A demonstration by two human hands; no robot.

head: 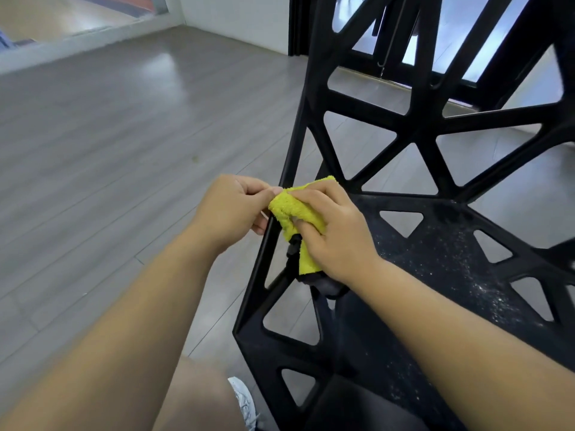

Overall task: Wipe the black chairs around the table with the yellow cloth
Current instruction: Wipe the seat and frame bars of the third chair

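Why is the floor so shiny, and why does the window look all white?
Head view: pale glare patches sit on the floor; the window behind the chair is washed out and blurry; the left hand, right hand, yellow cloth and dust specks look sharp.

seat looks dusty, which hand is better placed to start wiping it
Probably the right hand: it grips most of the cloth and sits over the seat. The left hand only pinches a corner, out beyond the seat's edge.
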